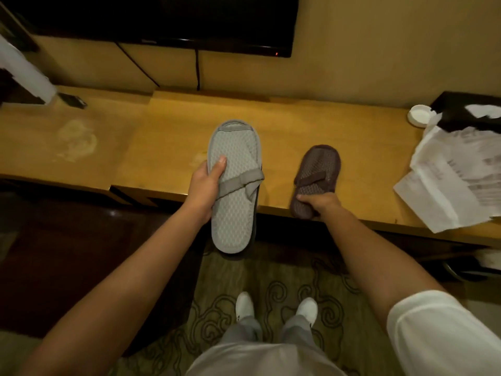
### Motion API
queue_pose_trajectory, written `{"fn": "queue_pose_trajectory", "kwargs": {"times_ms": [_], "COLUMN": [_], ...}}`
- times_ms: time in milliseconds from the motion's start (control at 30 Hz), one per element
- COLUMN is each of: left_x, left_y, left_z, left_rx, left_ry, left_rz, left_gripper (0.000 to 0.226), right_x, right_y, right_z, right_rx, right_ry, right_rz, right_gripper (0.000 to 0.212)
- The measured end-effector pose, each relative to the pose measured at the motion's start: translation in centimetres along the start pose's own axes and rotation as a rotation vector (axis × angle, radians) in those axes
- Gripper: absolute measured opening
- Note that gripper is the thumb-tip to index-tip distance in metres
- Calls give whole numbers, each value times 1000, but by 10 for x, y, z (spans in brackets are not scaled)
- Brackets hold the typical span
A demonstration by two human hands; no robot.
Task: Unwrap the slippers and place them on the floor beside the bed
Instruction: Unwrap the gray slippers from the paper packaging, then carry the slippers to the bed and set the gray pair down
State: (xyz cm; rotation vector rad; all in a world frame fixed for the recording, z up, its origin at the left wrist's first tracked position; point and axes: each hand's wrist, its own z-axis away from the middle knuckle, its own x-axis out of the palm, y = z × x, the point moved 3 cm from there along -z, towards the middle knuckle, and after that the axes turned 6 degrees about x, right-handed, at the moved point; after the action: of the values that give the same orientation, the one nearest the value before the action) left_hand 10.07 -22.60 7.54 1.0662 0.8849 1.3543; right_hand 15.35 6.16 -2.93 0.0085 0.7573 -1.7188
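A light grey slipper [233,210] with a textured insole is held up over the front edge of the wooden desk [168,147]; a dark edge behind it may be a second slipper. My left hand [205,185] grips its left side, thumb on the insole. A dark brown slipper [315,180] lies on the desk near the front edge, to the right. My right hand [317,203] is closed on its heel end. Crumpled white wrapping [455,180] lies on the desk at the right.
A black television [189,23] hangs on the wall above the desk, cables running down. A small white round dish [419,115] and a black box [466,109] sit at the far right. Patterned carpet [284,291] and my white shoes are below.
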Motion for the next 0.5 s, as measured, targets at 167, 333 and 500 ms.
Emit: {"fn": "queue_pose_trajectory", "kwargs": {"times_ms": [167,333,500], "left_x": [-30,-60,-106], "left_y": [1,19,38], "left_z": [7,23,81], "left_rx": [133,230,279], "left_ry": [86,214,368], "left_rz": [-74,-118,-86], "left_gripper": [55,28,23], "right_x": [20,24,52], "right_y": [-47,-63,-69], "right_z": [42,108,139], "right_rx": [-297,-397,-226], "right_ry": [-318,-725,-983], "right_rz": [-347,-537,-320], "right_gripper": [40,38,76]}}
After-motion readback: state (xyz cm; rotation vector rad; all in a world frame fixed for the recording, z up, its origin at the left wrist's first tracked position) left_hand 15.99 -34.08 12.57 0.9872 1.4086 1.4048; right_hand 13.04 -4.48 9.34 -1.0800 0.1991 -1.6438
